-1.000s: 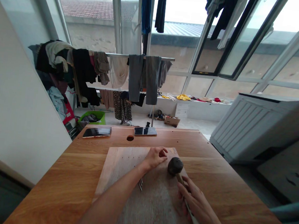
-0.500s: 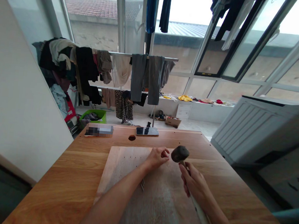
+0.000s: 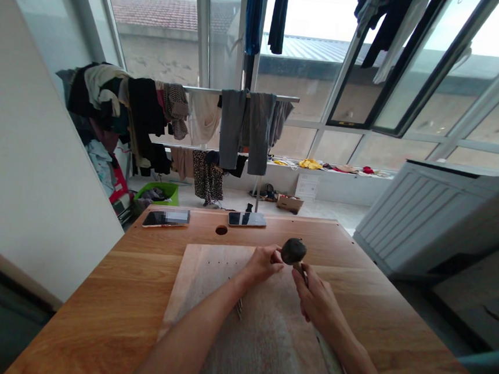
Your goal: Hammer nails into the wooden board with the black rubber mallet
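And here we are at the bench: the right hand (image 3: pixel 316 300) is wrapped tight around the handle of a mallet (image 3: pixel 294 251), dark round head up, its long pale shaft running back along the forearm. That head sits just beside the fingertips of the left hand (image 3: pixel 264 263), which is curled in and narrow over a pale wooden board (image 3: pixel 211 271); whether those fingers are pinching something small, we can't tell from here. Just below the left hand, under the wrist side of the forearm, a little cluster of thin metal pins (image 3: pixel 238 308) stands at the board, and a row of small holes (image 3: pixel 220 263) runs off to the left of the hand. The board lies on a warm oak bench (image 3: pixel 91 295).

Beyond the left hand, a round hole (image 3: pixel 221 230) is cut into the bench, flanked by a phone (image 3: pixel 247 219) and a second phone (image 3: pixel 165 218) with a blurred patch across it. No brand, no label, no readable writing anywhere!

Past the bench, a green basket (image 3: pixel 157 192) sits on the floor, clothes (image 3: pixel 246 128) hang from a drying rack, and a white louvred unit (image 3: pixel 430 217) stands off to the right.
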The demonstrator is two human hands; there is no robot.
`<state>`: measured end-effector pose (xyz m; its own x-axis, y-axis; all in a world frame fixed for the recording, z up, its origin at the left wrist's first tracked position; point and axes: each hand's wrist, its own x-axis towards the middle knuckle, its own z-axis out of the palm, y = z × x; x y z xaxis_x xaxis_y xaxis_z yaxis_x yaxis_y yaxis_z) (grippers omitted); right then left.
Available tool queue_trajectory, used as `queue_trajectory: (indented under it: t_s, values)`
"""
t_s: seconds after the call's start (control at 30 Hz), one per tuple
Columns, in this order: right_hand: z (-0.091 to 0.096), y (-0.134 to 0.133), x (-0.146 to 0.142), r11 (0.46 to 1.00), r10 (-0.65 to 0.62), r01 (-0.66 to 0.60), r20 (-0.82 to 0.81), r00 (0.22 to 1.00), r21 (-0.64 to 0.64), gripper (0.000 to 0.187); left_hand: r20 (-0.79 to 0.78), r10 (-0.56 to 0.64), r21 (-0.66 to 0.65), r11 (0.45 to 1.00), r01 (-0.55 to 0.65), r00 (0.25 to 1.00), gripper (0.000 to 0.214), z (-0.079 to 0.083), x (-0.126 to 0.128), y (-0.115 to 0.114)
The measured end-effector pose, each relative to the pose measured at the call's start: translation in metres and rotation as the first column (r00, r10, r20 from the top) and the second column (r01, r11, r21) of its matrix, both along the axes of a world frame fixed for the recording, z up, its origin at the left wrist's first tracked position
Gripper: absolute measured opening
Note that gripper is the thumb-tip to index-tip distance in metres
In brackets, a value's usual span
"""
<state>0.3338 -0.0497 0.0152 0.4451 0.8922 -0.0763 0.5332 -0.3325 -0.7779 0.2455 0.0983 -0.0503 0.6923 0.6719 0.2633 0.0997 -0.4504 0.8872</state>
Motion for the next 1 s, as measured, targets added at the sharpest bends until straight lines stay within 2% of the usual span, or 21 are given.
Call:
queue_trajectory:
  t_s: [0.17, 0.4, 0.47, 0.67, 0.77, 0.87, 0.93, 1.0]
  values:
    - [-0.001, 0.003, 0.001, 0.999, 0.026, -0.025, 0.004, 1.0, -0.024, 0.033, 0.026, -0.043, 0.023, 0.999, 0.042, 0.999, 0.032, -0.001, 0.0, 0.001]
    - [0.001, 0.003, -0.004, 1.0, 0.019, -0.019, 0.023, 1.0, 0.012, 0.035, -0.005, -0.034, 0.048, 0.998, 0.034, 0.999, 0.027, -0.003, 0.0, 0.003]
    - [0.0, -0.001, -0.005, 1.0, 0.001, -0.001, 0.019, 1.0, 0.01, 0.035, -0.008, -0.045, 0.034, 0.998, 0.046, 0.999, 0.033, -0.004, 0.001, 0.004]
    - [-0.011, -0.026, -0.004, 0.997, -0.072, 0.072, -0.003, 0.997, -0.003, 0.042, -0.039, -0.115, -0.099, 0.989, 0.11, 0.993, 0.071, -0.006, 0.005, 0.011]
    - [-0.023, -0.038, -0.001, 0.997, -0.076, 0.077, 0.024, 0.997, -0.023, 0.04, -0.072, -0.118, -0.048, 0.992, 0.115, 0.99, 0.071, 0.006, -0.004, 0.017]
    - [-0.035, -0.044, 0.002, 0.997, -0.078, 0.079, 0.064, 0.995, -0.012, 0.038, -0.236, -0.075, 0.148, 0.983, 0.112, 0.969, 0.054, 0.028, -0.024, 0.021]
    - [-0.041, -0.045, 0.003, 0.996, -0.088, 0.09, 0.072, 0.993, -0.014, 0.037, -0.377, -0.096, 0.252, 0.946, 0.202, 0.921, 0.044, 0.042, -0.041, 0.021]
    - [-0.045, -0.045, 0.003, 0.996, -0.091, 0.092, 0.081, 0.993, -0.012, 0.037, -0.48, -0.102, 0.293, 0.918, 0.268, 0.871, 0.04, 0.05, -0.056, 0.014]
